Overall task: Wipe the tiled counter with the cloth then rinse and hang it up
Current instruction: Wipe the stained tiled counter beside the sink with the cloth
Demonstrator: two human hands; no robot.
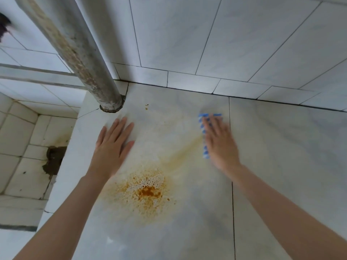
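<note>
The right hand (218,141) presses flat, fingers straight, on the blue-and-white cloth (203,128) on the tiled tabletop (281,147). The left hand (112,145) rests flat and relaxed near an orange stain (148,192). No writing is readable.

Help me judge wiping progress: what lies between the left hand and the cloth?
Head view: only counter tile, with a faint yellowish smear running to the cloth under the right hand; the left hand rests flat.
</note>
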